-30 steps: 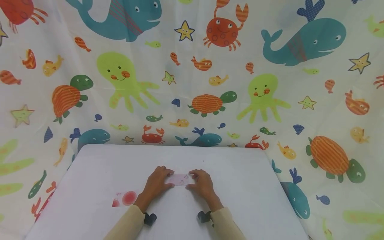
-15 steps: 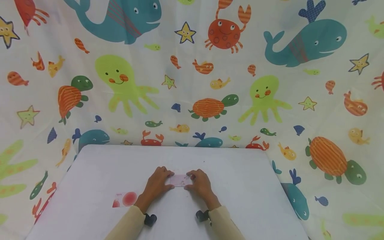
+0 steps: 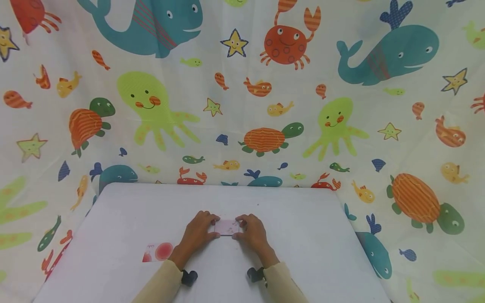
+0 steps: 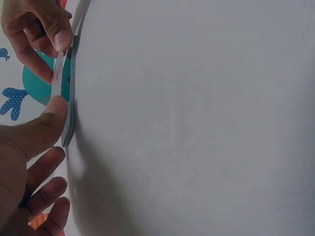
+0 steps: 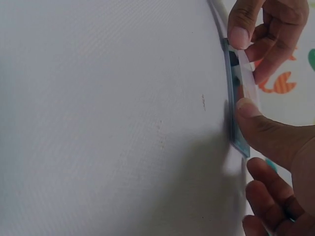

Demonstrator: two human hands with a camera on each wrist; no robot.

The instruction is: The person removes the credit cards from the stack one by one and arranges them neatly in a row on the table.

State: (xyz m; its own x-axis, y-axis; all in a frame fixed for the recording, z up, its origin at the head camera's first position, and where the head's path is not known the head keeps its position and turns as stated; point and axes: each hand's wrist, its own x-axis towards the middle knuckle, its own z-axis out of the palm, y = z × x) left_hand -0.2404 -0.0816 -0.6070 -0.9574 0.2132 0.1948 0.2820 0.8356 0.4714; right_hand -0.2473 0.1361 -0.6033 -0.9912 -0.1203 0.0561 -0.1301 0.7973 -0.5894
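The left hand [image 3: 198, 230] and right hand [image 3: 254, 231] pinch opposite ends of the pale pink card [image 3: 226, 227], over a glossy flat piece [image 5: 234, 83] mid-surface [image 3: 322, 252]; looks like lining up, so next probably calls for keeping both ends level

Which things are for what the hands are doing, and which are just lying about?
For the job:
left hand and right hand
pale pink sheet between them
dark-edged slab beneath it

Probably just there:
red-and-white card
sea-animal cloth behind

Tabletop workspace: white table [image 3: 310, 244], sea-creature cloth [image 3: 235, 111]
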